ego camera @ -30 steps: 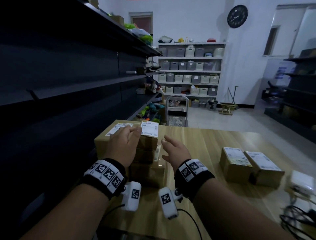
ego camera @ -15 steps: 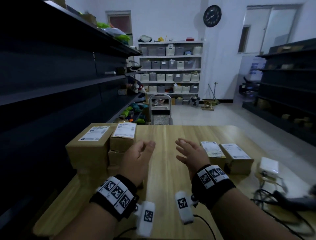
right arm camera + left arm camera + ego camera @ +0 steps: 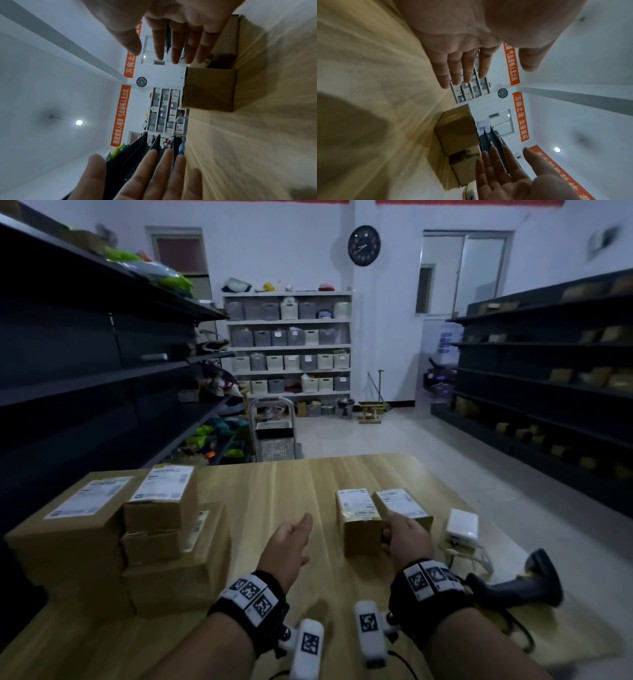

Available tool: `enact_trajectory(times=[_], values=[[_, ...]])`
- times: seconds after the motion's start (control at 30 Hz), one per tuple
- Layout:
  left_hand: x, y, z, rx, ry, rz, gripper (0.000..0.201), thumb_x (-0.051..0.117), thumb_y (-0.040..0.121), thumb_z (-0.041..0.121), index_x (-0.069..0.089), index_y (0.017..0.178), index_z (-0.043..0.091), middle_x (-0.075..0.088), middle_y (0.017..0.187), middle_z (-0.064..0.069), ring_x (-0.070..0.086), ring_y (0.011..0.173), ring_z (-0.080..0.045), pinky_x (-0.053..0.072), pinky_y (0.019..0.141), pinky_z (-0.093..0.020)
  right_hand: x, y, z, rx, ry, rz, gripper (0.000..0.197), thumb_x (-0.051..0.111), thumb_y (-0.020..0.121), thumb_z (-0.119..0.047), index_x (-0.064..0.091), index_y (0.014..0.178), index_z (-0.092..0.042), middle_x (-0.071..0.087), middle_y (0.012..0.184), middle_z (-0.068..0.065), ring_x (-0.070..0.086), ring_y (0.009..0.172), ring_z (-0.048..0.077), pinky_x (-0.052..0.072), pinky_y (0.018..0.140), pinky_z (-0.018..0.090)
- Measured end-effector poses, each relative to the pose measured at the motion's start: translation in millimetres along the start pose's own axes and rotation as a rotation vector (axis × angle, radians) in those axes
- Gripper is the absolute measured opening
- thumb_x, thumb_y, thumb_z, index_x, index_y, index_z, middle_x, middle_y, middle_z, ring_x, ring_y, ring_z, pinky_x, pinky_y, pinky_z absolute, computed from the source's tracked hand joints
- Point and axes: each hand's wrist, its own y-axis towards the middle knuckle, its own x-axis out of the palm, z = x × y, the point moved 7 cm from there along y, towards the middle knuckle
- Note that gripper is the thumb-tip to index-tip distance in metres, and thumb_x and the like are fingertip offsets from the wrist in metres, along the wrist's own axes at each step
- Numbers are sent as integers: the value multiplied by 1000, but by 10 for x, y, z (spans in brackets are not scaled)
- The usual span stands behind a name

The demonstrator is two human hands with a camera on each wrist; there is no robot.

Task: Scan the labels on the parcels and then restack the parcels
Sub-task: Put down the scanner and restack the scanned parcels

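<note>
A stack of brown labelled parcels (image 3: 161, 508) stands at the table's left, beside a larger labelled parcel (image 3: 68, 529). Two small labelled parcels lie side by side right of centre: the left one (image 3: 359, 518) (image 3: 209, 89) and the right one (image 3: 402, 503). My right hand (image 3: 402, 537) is at their near ends with straight fingers (image 3: 171, 40); whether it touches them I cannot tell. My left hand (image 3: 291, 542) hovers over bare table left of them, palm inward, fingers (image 3: 462, 65) straight, holding nothing.
A black handheld scanner (image 3: 524, 583) lies on the wooden table (image 3: 274, 491) at the right, near a white device (image 3: 463, 523) and cables. Dark shelving runs along both sides. A trolley (image 3: 274, 436) stands beyond the far edge.
Both hands left the parcel stack at the left and moved right across the table to the two small parcels. The head view swung right with them.
</note>
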Motion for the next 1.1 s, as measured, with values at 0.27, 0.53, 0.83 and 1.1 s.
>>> enact_trajectory(times=[0.27,0.53,0.83,1.1], values=[[520,269,10,-101,-76,-105,71,51,108,64,49,161,16,64,144,0,58,124,-16,42,127,-48,4,196,8,23,-44,-45,29,58,104,-36,74,106,-12,73,103,10,66,99,30,54,96,48],[808,339,-83,-152,-77,-224,33,43,111,63,64,108,37,64,122,17,52,134,-13,35,129,-47,153,287,94,40,-139,-110,42,57,103,-45,70,131,-17,72,125,6,64,115,28,50,106,47],[722,427,-156,-134,-66,-221,38,44,108,67,67,114,38,68,134,12,56,135,-12,40,124,-46,193,347,117,33,-200,-118,29,60,102,-43,77,95,-20,73,97,1,67,100,27,54,99,49],[251,213,-196,-64,-66,-110,35,46,109,61,71,106,36,75,118,18,65,119,-1,45,116,-44,449,197,307,33,-208,-261,26,63,97,-38,75,84,-19,78,91,11,72,85,29,60,94,45]])
